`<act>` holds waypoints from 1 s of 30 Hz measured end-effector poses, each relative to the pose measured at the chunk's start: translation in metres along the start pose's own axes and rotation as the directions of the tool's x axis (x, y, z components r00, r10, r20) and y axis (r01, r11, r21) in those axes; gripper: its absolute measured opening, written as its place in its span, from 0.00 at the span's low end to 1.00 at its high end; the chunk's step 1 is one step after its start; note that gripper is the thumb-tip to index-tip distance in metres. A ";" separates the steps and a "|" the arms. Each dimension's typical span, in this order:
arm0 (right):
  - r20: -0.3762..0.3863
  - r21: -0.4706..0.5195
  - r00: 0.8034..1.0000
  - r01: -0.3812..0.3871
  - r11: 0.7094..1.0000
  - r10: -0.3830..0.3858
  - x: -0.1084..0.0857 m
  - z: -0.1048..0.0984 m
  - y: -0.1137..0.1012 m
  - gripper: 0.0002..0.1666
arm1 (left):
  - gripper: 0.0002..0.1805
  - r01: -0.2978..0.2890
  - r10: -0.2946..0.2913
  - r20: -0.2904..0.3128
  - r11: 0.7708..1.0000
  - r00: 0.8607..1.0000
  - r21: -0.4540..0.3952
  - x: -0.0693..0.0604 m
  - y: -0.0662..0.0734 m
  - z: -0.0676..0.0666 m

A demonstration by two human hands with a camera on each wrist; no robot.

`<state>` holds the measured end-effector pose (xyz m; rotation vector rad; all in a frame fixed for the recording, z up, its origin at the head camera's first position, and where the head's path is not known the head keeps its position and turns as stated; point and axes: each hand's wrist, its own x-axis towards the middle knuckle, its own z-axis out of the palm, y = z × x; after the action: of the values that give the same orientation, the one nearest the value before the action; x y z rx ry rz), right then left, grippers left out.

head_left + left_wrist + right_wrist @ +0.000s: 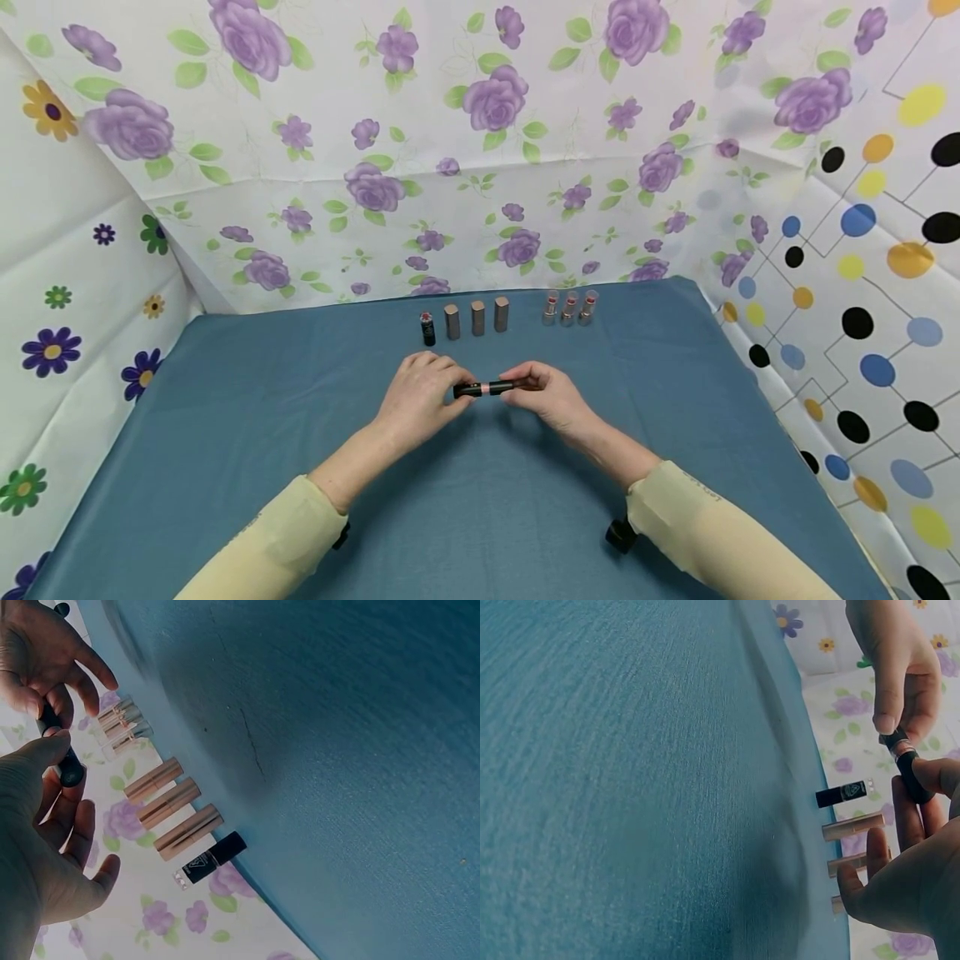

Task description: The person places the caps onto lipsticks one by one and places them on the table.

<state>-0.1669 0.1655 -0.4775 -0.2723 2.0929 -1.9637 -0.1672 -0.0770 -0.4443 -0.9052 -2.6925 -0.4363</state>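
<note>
A black lipstick tube [497, 387] with a pinkish band at its middle lies level between my two hands, above the blue cloth. My left hand [422, 396] pinches its left end between thumb and fingers. At the right end, my right hand [553, 402] pinches the other black part. The right wrist view shows the pale band of the tube [904, 750] between its two dark parts. Behind the hands stands another black lipstick [428, 330] with a clear, reddish top. Beside it are three rose-gold lipstick tubes [477, 319].
Three lipsticks with clear caps [568, 309] stand farther right near the table's back edge. Blue cloth [247, 400] covers the table. A flowered sheet [450, 208] hangs behind, and a dotted one [855, 333] at the right. Dark objects [621, 535] show by the sleeves.
</note>
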 end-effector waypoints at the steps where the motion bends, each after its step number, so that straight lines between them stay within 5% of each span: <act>1: 0.000 -0.002 1.000 0.000 1.000 0.000 0.000 0.000 0.000 0.22 | 0.10 -0.002 0.002 0.000 1.000 1.000 -0.001 0.000 0.000 0.000; 11: 0.002 -0.016 1.000 0.014 1.000 -0.014 -0.001 0.004 0.002 0.19 | 0.11 -0.025 0.025 0.005 0.999 1.000 -0.027 -0.003 0.000 0.001; 19: 0.014 -0.108 0.998 0.055 0.993 -0.054 0.002 0.007 -0.002 0.20 | 0.09 0.054 -0.051 0.094 0.998 0.994 -0.028 -0.002 0.005 0.001; 30: 0.055 -0.216 0.995 0.090 0.972 -0.080 -0.001 0.006 -0.013 0.20 | 0.11 0.109 -0.103 0.118 0.993 0.988 -0.045 -0.006 -0.008 0.002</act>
<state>-0.1648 0.1588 -0.4647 -0.4518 2.3037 -1.7532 -0.1677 -0.0858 -0.4493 -0.8271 -2.8570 -0.4926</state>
